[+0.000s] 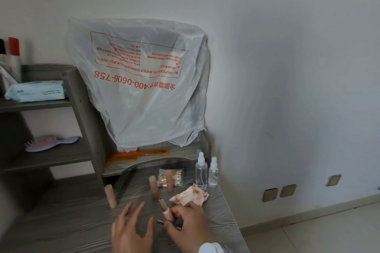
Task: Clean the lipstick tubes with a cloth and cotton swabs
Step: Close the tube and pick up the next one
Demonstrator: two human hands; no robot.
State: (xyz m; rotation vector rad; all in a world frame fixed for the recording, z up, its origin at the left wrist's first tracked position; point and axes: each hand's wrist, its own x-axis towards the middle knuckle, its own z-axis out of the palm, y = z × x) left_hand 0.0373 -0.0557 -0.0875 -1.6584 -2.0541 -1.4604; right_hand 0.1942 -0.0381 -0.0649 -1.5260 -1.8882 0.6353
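1. Right hand grips an open pink lipstick tube by its base, low over the grey wood-grain table. The tube's uncapped brownish end tilts up and away. Something dark sits under the same fingers, perhaps the cap, but it is too blurred to be sure.
2. Left hand hovers just beside it, fingers spread and straight, holding nothing.
3. Done, as I judge it: the crumpled white cloth lying just beyond the right hand carries red-pink smears, so it has already taken some lipstick off.
4. Left, as I judge it: three capped pink tubes stand upright on the table, and whether any is clean cannot be told.
   - The left capped tube stands apart from the others.
   - The middle capped tube is near the cloth.
   - The rear capped tube stands behind the middle one.
   - No loose swab shows anywhere, so the swab work looks not yet begun.
5. Lying flat behind the rear capped tube, the clear plastic packet holds a bundle of wooden-stemmed cotton swabs. Whether it is opened I cannot tell.
6. Two clear plastic spray bottles with white nozzles stand side by side, right of the packet: the taller bottle and the shorter bottle. Their liquid level is unreadable.
7. Draped over something on the shelf unit behind, the white plastic bag with red print hides whatever it covers.
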